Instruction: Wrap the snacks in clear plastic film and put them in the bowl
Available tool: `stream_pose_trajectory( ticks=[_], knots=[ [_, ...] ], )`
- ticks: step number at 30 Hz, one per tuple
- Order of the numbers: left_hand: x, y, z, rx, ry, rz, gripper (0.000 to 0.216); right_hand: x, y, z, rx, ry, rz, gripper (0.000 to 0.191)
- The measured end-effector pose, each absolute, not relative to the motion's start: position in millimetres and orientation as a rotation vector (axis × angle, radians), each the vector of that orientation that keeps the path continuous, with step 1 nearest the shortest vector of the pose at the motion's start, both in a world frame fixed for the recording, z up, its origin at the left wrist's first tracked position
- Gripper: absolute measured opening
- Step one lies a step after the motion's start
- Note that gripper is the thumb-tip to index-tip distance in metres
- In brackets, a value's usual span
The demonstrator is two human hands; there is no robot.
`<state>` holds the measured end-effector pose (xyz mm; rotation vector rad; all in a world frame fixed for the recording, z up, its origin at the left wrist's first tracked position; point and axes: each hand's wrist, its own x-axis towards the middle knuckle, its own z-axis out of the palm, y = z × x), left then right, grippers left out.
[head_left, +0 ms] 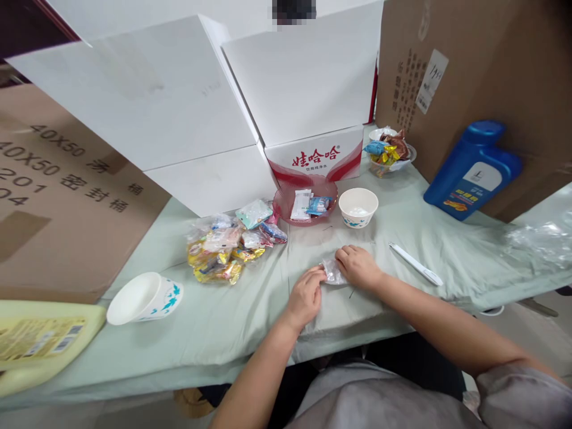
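- A small clear packet lies on the pale green cloth near the front edge of the table, right in front of the person and between both hands.
- The right hand sits knuckles up on the packet's right end, its fingers curled down and closed onto it.
- The left hand comes in from the other side with bent fingers, the tips pinching the packet's left edge.
- Just beyond the hands stands a white patterned bowl, and beside it a red dish with a few flat sachets in it.
- A white pen-like stick lies slanted on the cloth to the right of the right hand.
- A heap of wrapped snacks is off to the left, well apart from the hands.
- Further left a second white bowl lies tipped on its side, near a yellow bottle.
- Behind it all are an open white carton with red print, a glass dish of sweets and a blue bottle leaning on brown cardboard.
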<state>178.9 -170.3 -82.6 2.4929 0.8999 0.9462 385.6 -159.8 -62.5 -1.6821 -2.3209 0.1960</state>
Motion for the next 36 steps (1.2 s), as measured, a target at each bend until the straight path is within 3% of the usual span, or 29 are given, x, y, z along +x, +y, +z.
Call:
stream_pose_trajectory(
  ticks=[3, 11, 16, 20, 23, 27, 29, 33, 36],
  knots=[
    [178, -175, -77, 2.551, 0.9, 1.076, 0.03, 382, -162, -69, -1.692, -2.334, 0.155, 0.02],
    [190, -176, -75, 2.638, 0.913, 0.778, 0.009, 396, -167, -56, -1.716, -2.112, -0.041, 0.022],
    [187, -175, -80, 2.561, 0.934, 0.922, 0.013, 383, -188, -68, -1.257, -2.31, 0.107, 0.024],
    [183, -173, -82, 2.385, 1.117, 1.139, 0.016, 385, -187, -76, -1.175, -2.414, 0.23, 0.023],
    [182, -170, -83, 2.346, 1.135, 1.125, 0.014, 407, -161, -52, -1.163, -2.276, 0.14, 0.028],
    [184, -167, -84, 2.383, 1.084, 1.008, 0.012, 442, -107, 1, -1.555, -2.033, -0.145, 0.032],
    [185, -166, -84, 2.388, 1.082, 0.979, 0.012, 452, -81, 17, -1.932, -2.151, -0.057, 0.036],
    [186, -165, -83, 2.398, 1.077, 0.948, 0.012, 454, -40, 19, -2.153, -2.351, 0.238, 0.021],
    [187, -164, -81, 2.407, 1.08, 0.925, 0.011, 449, -23, 11, -2.239, -2.439, 0.43, 0.031]
  ],
)
